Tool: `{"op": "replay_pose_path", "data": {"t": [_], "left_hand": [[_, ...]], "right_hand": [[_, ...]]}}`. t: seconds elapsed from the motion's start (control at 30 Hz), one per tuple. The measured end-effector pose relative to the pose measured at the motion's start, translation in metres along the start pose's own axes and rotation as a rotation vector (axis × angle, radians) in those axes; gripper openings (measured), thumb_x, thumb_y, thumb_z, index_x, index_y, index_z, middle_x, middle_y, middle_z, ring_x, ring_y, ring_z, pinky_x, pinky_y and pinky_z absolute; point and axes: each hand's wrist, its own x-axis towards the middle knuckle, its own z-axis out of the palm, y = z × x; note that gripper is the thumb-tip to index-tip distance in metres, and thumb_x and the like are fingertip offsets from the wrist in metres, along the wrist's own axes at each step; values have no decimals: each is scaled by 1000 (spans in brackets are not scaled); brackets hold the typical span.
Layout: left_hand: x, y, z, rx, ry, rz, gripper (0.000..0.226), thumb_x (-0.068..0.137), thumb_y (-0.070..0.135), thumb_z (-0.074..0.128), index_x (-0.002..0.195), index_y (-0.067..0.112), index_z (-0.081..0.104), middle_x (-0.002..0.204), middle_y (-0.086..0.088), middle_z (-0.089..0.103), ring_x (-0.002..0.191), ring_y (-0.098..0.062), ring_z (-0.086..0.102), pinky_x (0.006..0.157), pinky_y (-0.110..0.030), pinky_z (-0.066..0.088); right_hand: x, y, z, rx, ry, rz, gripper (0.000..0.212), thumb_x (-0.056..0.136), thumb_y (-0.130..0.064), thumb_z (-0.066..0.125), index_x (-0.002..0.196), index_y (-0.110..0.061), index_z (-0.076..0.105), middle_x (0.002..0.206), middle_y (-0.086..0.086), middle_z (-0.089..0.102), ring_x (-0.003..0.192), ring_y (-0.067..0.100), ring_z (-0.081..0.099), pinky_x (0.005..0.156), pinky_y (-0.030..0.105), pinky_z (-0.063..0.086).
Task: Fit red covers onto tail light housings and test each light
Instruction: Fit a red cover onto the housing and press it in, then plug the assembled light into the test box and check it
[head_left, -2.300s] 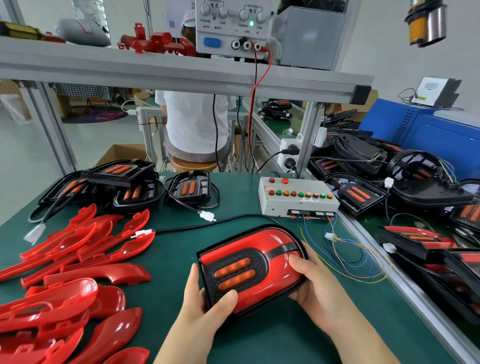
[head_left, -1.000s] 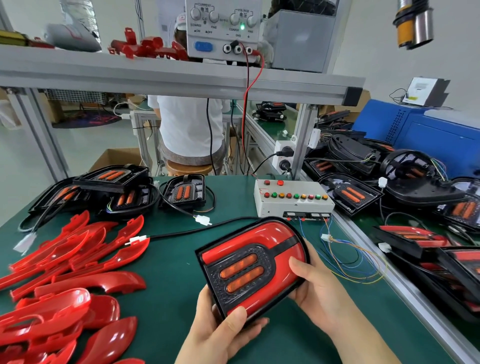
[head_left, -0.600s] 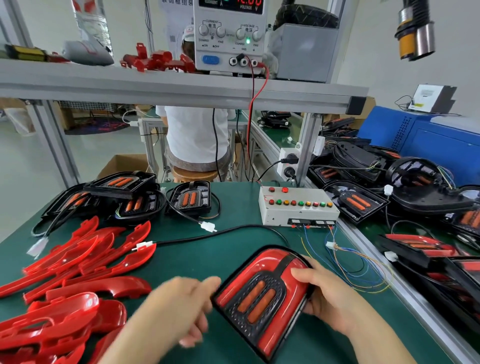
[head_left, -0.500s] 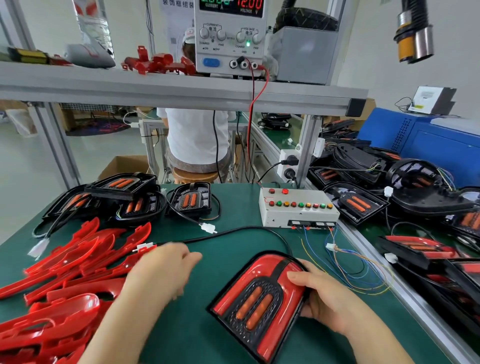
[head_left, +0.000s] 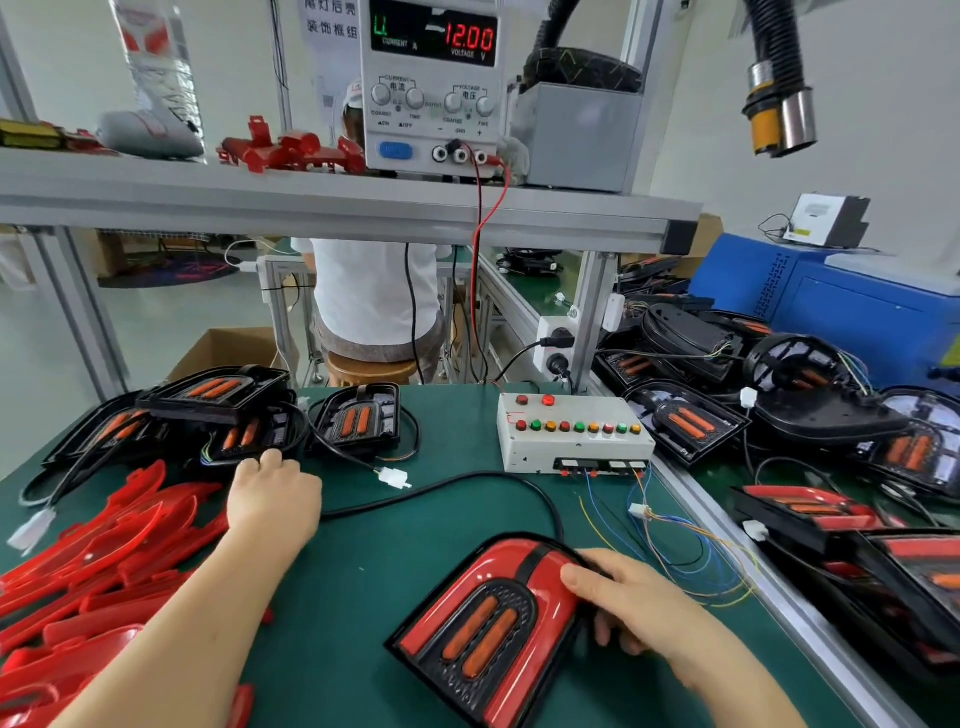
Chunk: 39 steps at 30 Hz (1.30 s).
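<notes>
Head camera: the right hand (head_left: 639, 608) grips the right edge of the tail light (head_left: 483, 629) lying near on the green bench (head_left: 358, 597), thumb on its red cover (head_left: 498, 566), fingers curled under; the left hand (head_left: 272, 499) is stretched far left over the end of the black cable (head_left: 467, 480), beside the spare covers (head_left: 104, 545). A tug on that cable could drag the light from its one-handed hold; a half-seated cover might pop loose. The left fingers fold out of sight, so whether they hold a plug cannot be told; the light's near corner is cut off; the power supply (head_left: 431, 83) shows an unreadable current figure.
</notes>
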Motion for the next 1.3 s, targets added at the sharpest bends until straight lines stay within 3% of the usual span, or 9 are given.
{"op": "replay_pose_path", "data": {"t": [0.2, 0.37, 0.5, 0.73, 0.83, 1.0, 1.17, 1.23, 1.3], "left_hand": [[1, -4, -27, -276, 52, 40, 13, 87, 27, 47, 99, 31, 51, 95, 8, 57, 102, -17, 51, 89, -34, 35], [0, -22, -45, -1108, 16, 82, 14, 84, 5, 60, 87, 19, 57, 77, -6, 69, 57, -16, 61, 54, -27, 50], [-6, -32, -54, -1746, -164, 137, 24, 83, -11, 61, 99, 7, 59, 87, -20, 68, 60, -18, 66, 48, -23, 53], [-1, -20, -68, -2397, 42, 141, 11, 88, 4, 59, 97, 8, 64, 77, -6, 67, 61, -8, 61, 54, -16, 51], [3, -5, -81, -2593, 155, 165, 16, 85, 19, 63, 98, 10, 62, 87, -1, 70, 87, -14, 65, 81, -29, 51], [6, 32, -114, -2340, 361, 270, 5, 98, 8, 47, 100, 12, 51, 72, 8, 62, 78, -14, 65, 88, -36, 56], [16, 70, -118, -1543, 210, 477, 45, 104, 31, 29, 149, 32, 24, 133, -1, 47, 127, -19, 42, 114, -35, 21], [12, 86, -116, -1312, 168, 614, 50, 102, 34, 37, 151, 31, 24, 128, 5, 49, 127, -19, 42, 105, -21, 27], [5, 101, -112, -1184, 150, 665, 44, 98, 32, 51, 141, 29, 44, 103, 16, 55, 103, -12, 53, 84, -16, 37]], "right_hand": [[11, 5, -24, 67, 451, -79, 8, 94, -29, 61, 98, -30, 68, 83, -7, 69, 53, 5, 58, 55, 26, 46], [30, 13, -54, -671, 798, -108, 22, 96, -29, 54, 113, -29, 68, 112, -8, 66, 101, 16, 53, 78, 34, 41], [46, 16, -59, -1049, 665, 156, 25, 100, -44, 38, 103, -33, 61, 111, -10, 67, 111, 20, 52, 77, 34, 35], [50, 23, -60, -771, 707, 56, 25, 99, -38, 44, 90, -30, 66, 70, -11, 59, 74, 18, 57, 69, 31, 46], [43, 17, -62, -395, 671, -79, 19, 96, -30, 54, 81, -30, 65, 71, -9, 64, 65, 12, 55, 59, 28, 42], [31, 7, -48, -96, 596, -241, 21, 92, -16, 63, 80, -33, 67, 78, -14, 68, 74, -2, 59, 63, 13, 38], [26, 5, -38, -69, 612, -347, 24, 89, -16, 67, 75, -35, 67, 80, -26, 67, 74, 2, 60, 63, 17, 44], [26, 8, -38, -94, 643, -368, 25, 88, -18, 68, 75, -39, 67, 85, -29, 64, 83, 0, 56, 69, 24, 42], [25, 10, -37, -129, 667, -409, 26, 88, -18, 68, 75, -41, 66, 88, -30, 63, 91, -3, 52, 73, 23, 39]]}}
